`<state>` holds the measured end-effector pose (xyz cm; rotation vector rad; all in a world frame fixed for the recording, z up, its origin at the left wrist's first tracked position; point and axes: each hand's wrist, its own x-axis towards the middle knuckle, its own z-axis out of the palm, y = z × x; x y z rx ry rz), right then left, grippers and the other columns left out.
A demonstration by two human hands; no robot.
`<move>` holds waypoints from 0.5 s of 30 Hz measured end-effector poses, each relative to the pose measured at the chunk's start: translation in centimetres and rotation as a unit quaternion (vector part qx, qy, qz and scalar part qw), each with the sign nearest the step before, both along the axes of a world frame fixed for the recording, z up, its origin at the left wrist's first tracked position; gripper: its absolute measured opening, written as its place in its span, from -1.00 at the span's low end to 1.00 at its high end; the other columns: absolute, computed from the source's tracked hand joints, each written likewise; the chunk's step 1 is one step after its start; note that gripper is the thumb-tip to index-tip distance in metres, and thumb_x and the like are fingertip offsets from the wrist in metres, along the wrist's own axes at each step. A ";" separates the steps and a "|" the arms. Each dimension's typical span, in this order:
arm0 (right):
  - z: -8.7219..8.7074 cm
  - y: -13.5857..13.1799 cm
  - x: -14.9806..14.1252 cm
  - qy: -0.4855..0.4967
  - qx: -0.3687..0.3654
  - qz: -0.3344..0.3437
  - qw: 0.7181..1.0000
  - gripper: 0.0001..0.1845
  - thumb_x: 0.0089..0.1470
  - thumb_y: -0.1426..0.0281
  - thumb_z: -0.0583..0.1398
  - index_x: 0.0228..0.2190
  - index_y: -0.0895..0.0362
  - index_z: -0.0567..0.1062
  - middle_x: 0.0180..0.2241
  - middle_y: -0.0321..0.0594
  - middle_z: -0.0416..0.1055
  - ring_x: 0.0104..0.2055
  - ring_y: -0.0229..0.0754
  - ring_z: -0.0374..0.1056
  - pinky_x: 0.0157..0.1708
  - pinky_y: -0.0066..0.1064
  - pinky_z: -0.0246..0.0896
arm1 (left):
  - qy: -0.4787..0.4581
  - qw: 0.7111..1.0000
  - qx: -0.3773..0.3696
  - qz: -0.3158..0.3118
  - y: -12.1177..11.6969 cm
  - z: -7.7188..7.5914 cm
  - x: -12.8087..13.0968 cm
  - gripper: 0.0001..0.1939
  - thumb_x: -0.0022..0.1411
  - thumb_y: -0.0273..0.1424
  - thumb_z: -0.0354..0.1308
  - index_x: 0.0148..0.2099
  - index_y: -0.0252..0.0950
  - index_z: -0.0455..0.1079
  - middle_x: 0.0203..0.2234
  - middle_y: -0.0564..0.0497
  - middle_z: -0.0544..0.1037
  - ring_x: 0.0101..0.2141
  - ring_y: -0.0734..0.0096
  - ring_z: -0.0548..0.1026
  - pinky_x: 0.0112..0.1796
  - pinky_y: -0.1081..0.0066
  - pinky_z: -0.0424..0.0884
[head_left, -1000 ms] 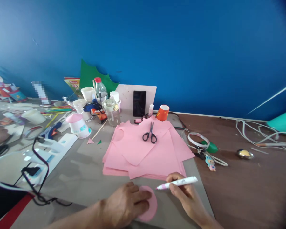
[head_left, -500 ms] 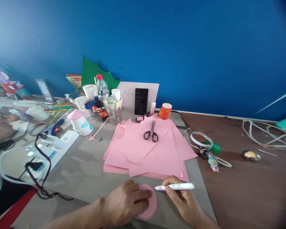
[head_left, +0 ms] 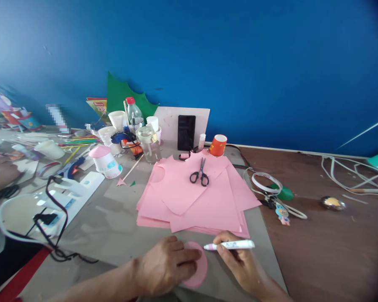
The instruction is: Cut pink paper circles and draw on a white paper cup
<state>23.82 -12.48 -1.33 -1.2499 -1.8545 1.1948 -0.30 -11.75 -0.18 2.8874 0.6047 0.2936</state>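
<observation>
Our left hand [head_left: 166, 266], grasping nothing, presses the disc [head_left: 202, 268] onto the worktop [head_left: 113, 226]; our right hand [head_left: 239, 264] grips the marker [head_left: 236, 244], tip near the disc's edge. Slack pressure could let the disc skid and smudge.

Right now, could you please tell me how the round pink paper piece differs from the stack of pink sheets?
The round pink paper piece is small, while the stack of pink sheets is far larger. The round piece has a curved outline; the stack shows straight edges and corners plus curved cut-outs. The left hand rests on the round piece, whereas scissors lie on the stack. Both are pink and lie on the grey surface.
</observation>
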 end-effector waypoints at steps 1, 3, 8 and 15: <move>0.0 0.0 0.0 0.000 0.001 0.000 1.000 -0.65 0.26 0.22 -0.06 -0.42 0.11 0.37 -0.52 -0.33 0.21 -0.51 -0.28 0.13 -0.52 -0.49 0.08 | 0.000 1.000 0.001 -0.002 0.0 0.0 0.0 -0.88 0.27 -0.46 -0.04 -0.24 -0.26 0.32 0.03 0.05 0.47 -0.39 0.41 0.36 -0.39 0.33 0.16; -0.1 0.0 0.0 0.000 0.002 0.000 1.000 -0.65 0.26 0.22 -0.06 -0.42 0.12 0.37 -0.51 -0.33 0.22 -0.50 -0.28 0.14 -0.51 -0.49 0.09 | 0.000 1.000 0.007 -0.008 0.1 -0.2 0.0 -0.89 0.27 -0.45 -0.04 -0.24 -0.26 0.32 0.03 0.05 0.46 -0.40 0.42 0.35 -0.40 0.34 0.16; -0.3 0.0 0.0 -0.001 -0.006 0.001 1.000 -0.66 0.26 0.22 -0.06 -0.42 0.12 0.37 -0.52 -0.34 0.20 -0.51 -0.28 0.12 -0.52 -0.49 0.06 | 0.008 0.999 0.021 -0.031 0.4 -0.4 -0.1 -0.90 0.25 -0.42 -0.01 -0.22 -0.26 0.32 0.01 0.00 0.46 -0.43 0.42 0.35 -0.42 0.35 0.16; 0.0 -0.1 0.0 0.004 -0.008 0.001 1.000 -0.68 0.26 0.25 -0.05 -0.42 0.12 0.36 -0.52 -0.33 0.20 -0.50 -0.28 0.12 -0.50 -0.48 0.06 | 0.004 0.997 0.016 -0.071 1.3 -0.3 -0.3 -0.87 0.27 -0.45 -0.04 -0.21 -0.28 0.32 0.00 0.03 0.46 -0.44 0.42 0.35 -0.42 0.35 0.15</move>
